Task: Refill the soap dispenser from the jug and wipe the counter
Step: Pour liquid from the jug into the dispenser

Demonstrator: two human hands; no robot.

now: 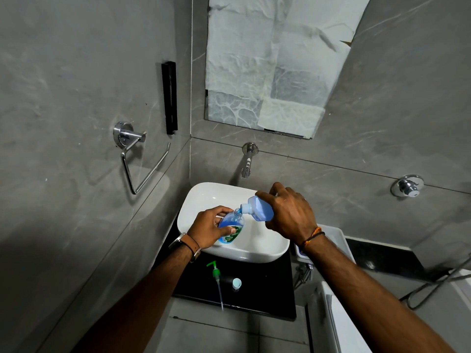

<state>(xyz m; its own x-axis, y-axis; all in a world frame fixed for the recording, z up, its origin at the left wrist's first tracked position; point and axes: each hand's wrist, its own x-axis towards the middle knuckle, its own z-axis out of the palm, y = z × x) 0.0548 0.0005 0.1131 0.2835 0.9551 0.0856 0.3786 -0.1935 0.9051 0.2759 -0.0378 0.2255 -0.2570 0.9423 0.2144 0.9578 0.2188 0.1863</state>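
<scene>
My left hand [207,229] grips a clear soap dispenser bottle [232,229] holding blue liquid, over the white basin [201,200]. My right hand [289,212] holds a pale blue jug [258,208] tipped to the left, its white spout touching the open neck of the dispenser. The green pump head [216,275] with its long tube lies on the black counter [267,289] in front of the basin. Beside the pump head rests a small light blue cap [236,283].
A chrome tap [247,161] juts from the grey wall above the basin. A towel ring [137,159] hangs on the left wall. A paper-covered mirror [275,64] is above. A white bin [334,238] and a toilet stand to the right.
</scene>
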